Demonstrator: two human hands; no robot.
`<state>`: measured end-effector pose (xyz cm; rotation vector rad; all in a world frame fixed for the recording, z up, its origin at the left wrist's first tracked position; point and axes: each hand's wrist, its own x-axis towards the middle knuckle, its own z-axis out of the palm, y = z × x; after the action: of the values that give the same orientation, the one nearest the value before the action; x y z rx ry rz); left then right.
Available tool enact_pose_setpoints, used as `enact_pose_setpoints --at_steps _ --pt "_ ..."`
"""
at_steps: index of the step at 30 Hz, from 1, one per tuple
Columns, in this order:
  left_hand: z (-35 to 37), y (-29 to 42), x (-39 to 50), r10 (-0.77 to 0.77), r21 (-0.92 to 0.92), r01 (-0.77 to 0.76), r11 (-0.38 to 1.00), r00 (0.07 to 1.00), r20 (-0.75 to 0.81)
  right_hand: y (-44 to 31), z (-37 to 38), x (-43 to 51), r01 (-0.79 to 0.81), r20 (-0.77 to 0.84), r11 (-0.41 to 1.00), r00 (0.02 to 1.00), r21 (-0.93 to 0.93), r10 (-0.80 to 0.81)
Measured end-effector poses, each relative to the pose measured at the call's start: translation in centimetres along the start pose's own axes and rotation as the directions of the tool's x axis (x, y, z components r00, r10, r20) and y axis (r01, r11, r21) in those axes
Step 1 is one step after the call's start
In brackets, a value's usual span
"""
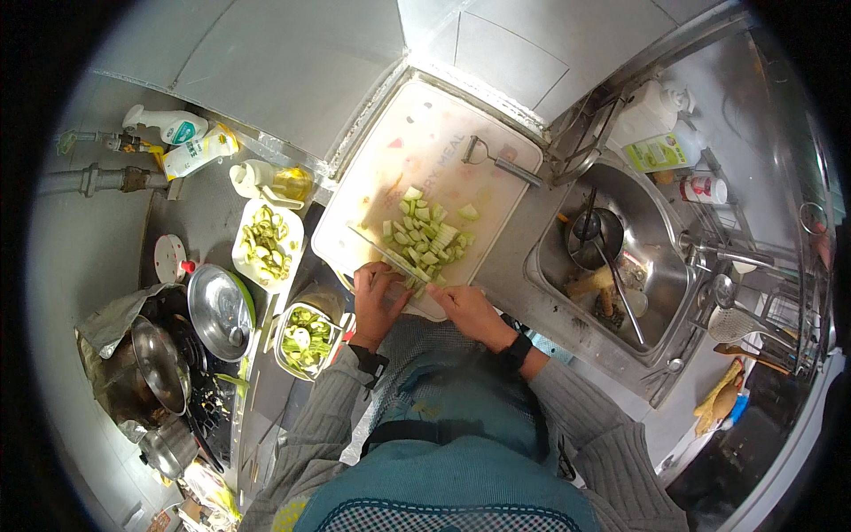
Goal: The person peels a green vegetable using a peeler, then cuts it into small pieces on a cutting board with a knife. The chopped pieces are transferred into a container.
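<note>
My right hand (469, 312) grips a kitchen knife (391, 254) by its handle, the blade slanting up to the left over a white cutting board (372, 193). Just left of the blade, my left hand (380, 299) rests at the board's near edge with fingers bent; what lies under its fingertips is mostly hidden. On the blade's right side, a heap of chopped pale-green vegetable (425, 229) covers the middle of the board. A Y-shaped peeler (502, 161) lies at the board's upper right, its handle reaching the rim.
Left of the board stand a white dish of sliced green vegetable (266, 246) and a waste container with green scraps (306, 339). A metal bowl (219, 312) and a frying pan (159, 366) are farther left. The sink (665, 299) at right holds a ladle and scraps.
</note>
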<state>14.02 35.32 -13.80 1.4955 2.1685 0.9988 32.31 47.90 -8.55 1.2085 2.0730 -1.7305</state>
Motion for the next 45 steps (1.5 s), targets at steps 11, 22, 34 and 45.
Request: enact_pose_setpoints --at_steps 11,22,34,45 --pt "-0.4 -0.6 0.6 0.028 -0.049 -0.030 0.998 0.998 -0.048 0.1 -0.1 -2.2 0.017 -0.015 0.999 1.000 -0.043 -0.017" --pt "-0.2 -0.7 0.8 0.064 -0.050 -0.066 0.997 0.997 -0.042 1.4 0.4 2.1 0.145 -0.037 0.989 0.989 0.035 -0.144" --pt "-0.3 -1.2 0.3 0.018 -0.079 -0.028 0.997 0.991 -0.131 -1.8 -0.3 -1.9 0.118 -0.077 0.993 0.990 0.029 -0.116" --pt "0.1 -1.8 0.1 -0.055 -0.132 0.042 0.990 0.994 -0.096 -0.2 1.6 -3.0 0.061 -0.067 0.993 0.995 -0.097 -0.067"
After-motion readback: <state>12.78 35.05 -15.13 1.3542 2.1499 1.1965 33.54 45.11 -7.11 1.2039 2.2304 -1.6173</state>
